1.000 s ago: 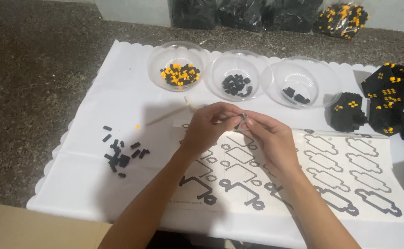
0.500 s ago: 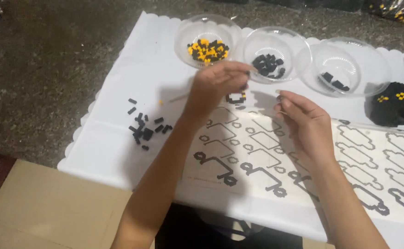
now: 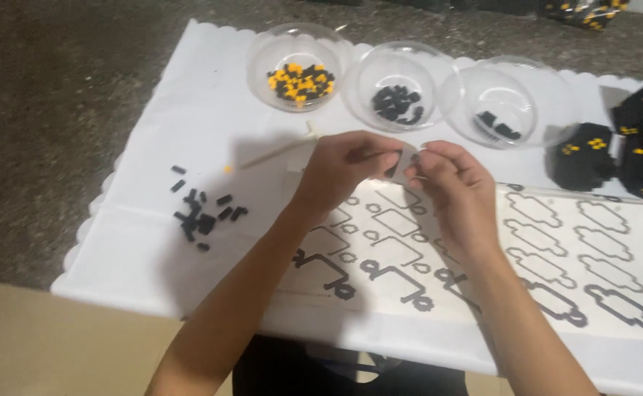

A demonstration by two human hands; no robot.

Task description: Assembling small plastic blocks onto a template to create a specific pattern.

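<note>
White table cover (image 3: 153,286) — outline-printed sheet (image 3: 593,257)

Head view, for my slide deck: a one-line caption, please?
Both hands, left hand and right hand, pinch a small dark piece above the outline sheet.

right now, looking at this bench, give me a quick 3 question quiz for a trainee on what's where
1. True or false: the left hand and the right hand meet fingertip to fingertip above the printed outline sheet.
2. Which clear bowl holds the mixed yellow and black pieces? A. the left bowl B. the middle bowl C. the right bowl
3. Fill in: the loose black pieces lie on the white cloth to the ____ of the hands.

Key
1. True; something small and dark sits pinched between them, too small to identify.
2. A
3. left
</note>
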